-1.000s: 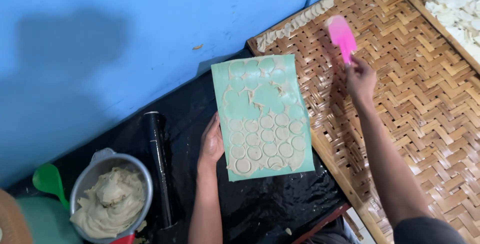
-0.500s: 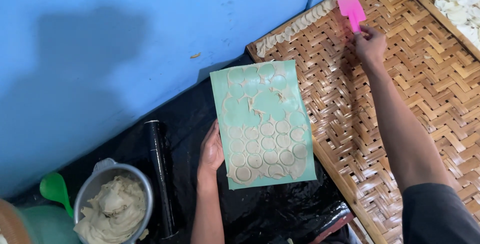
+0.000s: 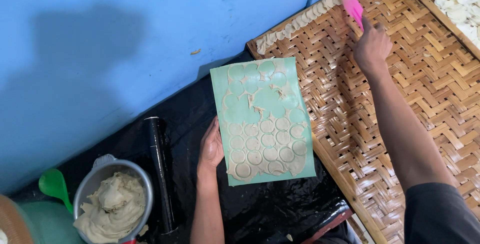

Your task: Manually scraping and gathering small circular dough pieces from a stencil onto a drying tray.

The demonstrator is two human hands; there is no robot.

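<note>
Head view: my left hand (image 3: 211,146) lies flat on the green mat (image 3: 262,121), steadying its dough rounds (image 3: 267,146); my right hand (image 3: 372,44) grips the pink scraper (image 3: 352,6) at the tray's (image 3: 400,114) laid row.

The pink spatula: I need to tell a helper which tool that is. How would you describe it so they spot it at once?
Start at the big woven bamboo tray on the right. Near its top edge, beside the row of pale dough rounds, the right hand grips the pink spatula. It is the only bright pink thing there; the other utensil, a green spoon, lies far left.
</note>
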